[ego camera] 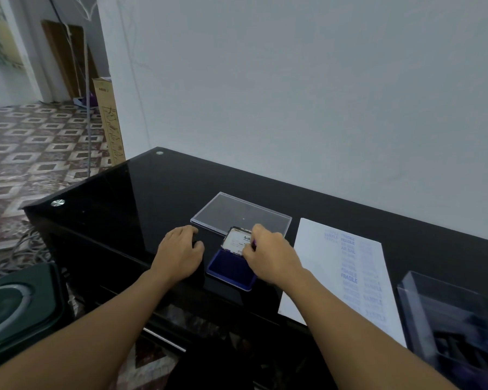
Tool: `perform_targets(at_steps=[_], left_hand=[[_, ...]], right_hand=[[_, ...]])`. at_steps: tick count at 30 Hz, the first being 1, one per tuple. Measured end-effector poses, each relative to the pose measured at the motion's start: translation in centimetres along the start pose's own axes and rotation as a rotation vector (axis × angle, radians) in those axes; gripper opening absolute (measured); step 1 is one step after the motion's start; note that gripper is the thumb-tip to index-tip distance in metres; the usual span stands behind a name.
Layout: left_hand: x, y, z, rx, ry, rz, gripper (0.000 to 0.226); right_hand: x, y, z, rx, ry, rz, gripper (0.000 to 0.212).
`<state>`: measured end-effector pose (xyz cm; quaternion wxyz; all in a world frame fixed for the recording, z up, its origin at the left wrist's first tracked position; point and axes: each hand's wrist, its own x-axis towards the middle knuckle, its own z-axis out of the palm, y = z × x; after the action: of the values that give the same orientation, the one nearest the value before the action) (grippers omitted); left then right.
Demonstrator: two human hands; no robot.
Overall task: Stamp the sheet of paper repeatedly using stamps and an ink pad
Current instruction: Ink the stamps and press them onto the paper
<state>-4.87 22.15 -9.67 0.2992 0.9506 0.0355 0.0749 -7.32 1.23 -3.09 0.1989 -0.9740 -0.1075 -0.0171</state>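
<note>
Both hands sit low over the black table [130,198], one on each side of the ink pad. My left hand [179,253] lies at 9 o'clock from the pad, fingers curled round a small dark thing [196,243] that I take for a stamp, though against the dark glass I cannot be sure. The ink pad [231,271] is open between my hands, its lid [235,239] raised at the 12 o'clock edge, with a clear cover [241,213] lying flat just beyond. My right hand [268,253] is over the pad's 2 o'clock corner, fingertips pinched on a purple stamp [254,244] that is mostly hidden. The sheet of paper [321,266] lies at 3 o'clock from the pad, just beside it, its long axis running roughly 12 to 6, with blue prints down its middle. My right hand is the nearer one, so I judge the next press needs only a short carry rightward. A clear box [448,313] stands at the sheet's 4 o'clock.
</note>
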Motion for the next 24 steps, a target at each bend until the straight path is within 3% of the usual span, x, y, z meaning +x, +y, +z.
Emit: perform_targets(at_steps=[3, 17, 20, 24], left_hand=[[0.0, 2.7, 0.1, -0.046, -0.001, 0.009, 0.038], [0.9, 15.5, 5.1, -0.104, -0.069, 0.406, 0.031], [1.4, 17.0, 6.3, -0.106, -0.088, 0.412, 0.021], [2.5, 18.6, 8.0, -0.05, -0.137, 0.42, 0.025]], right_hand=[[-0.9, 1.8, -1.5, 0.003, 0.034, 0.073, 0.018], [-3.6, 11.5, -6.5, -0.021, 0.12, 0.294, 0.022], [-3.1, 12.5, -7.0, -0.021, 0.134, 0.306, 0.022], [-1.6, 13.6, -7.7, -0.041, 0.142, 0.324, 0.016]])
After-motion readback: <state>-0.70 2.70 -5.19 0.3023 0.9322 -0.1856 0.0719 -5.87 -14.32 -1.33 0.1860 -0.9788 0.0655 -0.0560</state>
